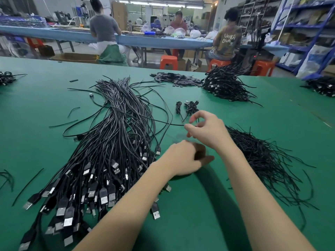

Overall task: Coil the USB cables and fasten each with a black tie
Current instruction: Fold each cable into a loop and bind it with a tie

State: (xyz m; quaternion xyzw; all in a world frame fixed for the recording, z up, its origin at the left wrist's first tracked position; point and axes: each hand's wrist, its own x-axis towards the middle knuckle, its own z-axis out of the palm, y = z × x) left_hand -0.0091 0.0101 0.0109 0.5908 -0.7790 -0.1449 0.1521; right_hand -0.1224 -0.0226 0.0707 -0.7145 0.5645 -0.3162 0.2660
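A big bundle of loose black USB cables point(108, 142) lies on the green table point(199, 214), plugs toward me. One USB cable point(163, 123) runs out of it to my right hand point(208, 131), which pinches its thin end between thumb and fingers. Just below, my left hand point(181, 160) is motion-blurred, its fingers curled round a dark blurred part of the cable. A loose heap of thin black ties point(262, 160) lies to the right of my hands. Beyond my hands lie a few coiled cables point(190, 105).
At the back right sits a large heap of coiled cables point(224, 82), with a pile of flat black pieces point(177, 79) beside it. More cable heaps lie at the far right point(322, 86) and far left point(7, 77). People work at a blue bench behind.
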